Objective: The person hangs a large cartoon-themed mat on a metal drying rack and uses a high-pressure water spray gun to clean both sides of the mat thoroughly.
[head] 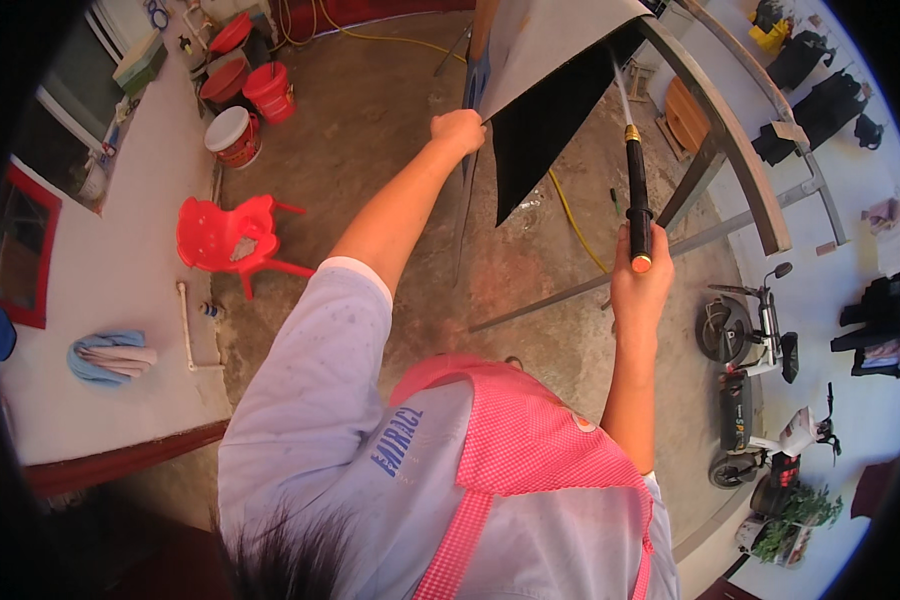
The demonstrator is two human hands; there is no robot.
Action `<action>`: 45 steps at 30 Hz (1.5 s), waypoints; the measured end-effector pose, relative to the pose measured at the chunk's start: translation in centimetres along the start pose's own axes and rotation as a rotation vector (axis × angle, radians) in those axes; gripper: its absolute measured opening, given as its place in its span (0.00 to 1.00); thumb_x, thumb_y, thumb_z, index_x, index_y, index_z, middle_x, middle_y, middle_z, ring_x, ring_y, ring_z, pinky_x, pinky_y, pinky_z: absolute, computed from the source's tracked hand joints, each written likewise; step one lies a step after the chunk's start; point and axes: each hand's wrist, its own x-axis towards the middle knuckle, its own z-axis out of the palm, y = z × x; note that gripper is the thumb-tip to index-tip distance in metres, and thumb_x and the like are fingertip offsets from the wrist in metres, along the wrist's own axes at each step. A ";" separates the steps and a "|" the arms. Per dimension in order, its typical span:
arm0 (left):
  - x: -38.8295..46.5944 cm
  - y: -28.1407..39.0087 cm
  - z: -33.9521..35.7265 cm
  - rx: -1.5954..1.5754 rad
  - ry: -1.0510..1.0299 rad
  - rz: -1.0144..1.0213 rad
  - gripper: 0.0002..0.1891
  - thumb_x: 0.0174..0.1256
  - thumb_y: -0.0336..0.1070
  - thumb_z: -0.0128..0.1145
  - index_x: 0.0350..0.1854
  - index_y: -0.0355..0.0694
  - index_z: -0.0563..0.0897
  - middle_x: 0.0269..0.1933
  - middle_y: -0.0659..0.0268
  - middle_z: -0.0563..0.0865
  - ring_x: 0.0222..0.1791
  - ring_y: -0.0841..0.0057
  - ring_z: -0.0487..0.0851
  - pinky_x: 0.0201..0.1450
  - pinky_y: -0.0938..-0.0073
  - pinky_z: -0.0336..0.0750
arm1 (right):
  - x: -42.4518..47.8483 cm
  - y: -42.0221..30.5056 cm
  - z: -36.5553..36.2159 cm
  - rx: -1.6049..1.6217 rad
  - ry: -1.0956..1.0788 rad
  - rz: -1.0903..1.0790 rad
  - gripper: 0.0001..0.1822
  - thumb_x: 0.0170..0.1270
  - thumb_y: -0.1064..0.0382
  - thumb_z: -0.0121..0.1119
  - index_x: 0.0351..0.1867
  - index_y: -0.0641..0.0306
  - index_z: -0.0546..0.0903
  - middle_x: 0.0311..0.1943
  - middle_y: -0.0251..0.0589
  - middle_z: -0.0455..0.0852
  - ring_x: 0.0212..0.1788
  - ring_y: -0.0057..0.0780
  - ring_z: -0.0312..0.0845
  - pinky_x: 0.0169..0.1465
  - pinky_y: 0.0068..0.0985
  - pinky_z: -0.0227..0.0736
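Note:
My left hand [459,132] grips the edge of a mat [555,45] draped over a metal rack [720,90]. The mat is pale on its upper face, and its black face shows where the edge is lifted. On the right, my right hand [643,277] is closed around a black spray nozzle [636,165] with brass-coloured ends. A jet of water leaves the nozzle tip and meets the black face near the rack. Part of the mat hangs beyond my left hand, beside a blue patterned piece.
A red plastic chair [229,236] stands left, with red buckets [270,91] and a lidded bucket [232,136] beyond it. A yellow hose [570,217] crosses the wet concrete floor. A scooter [742,330] stands right. A metal bar [547,301] slants low across the floor area ahead.

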 end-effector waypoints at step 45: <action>0.7 0.5 1.3 0.018 0.020 0.013 0.15 0.63 0.48 0.54 0.37 0.43 0.86 0.41 0.58 0.86 0.45 0.58 0.82 0.45 0.60 0.75 | 1.8 2.8 0.2 -0.020 0.003 -0.048 0.12 0.61 0.64 0.59 0.43 0.67 0.77 0.30 0.56 0.83 0.35 0.56 0.79 0.37 0.38 0.73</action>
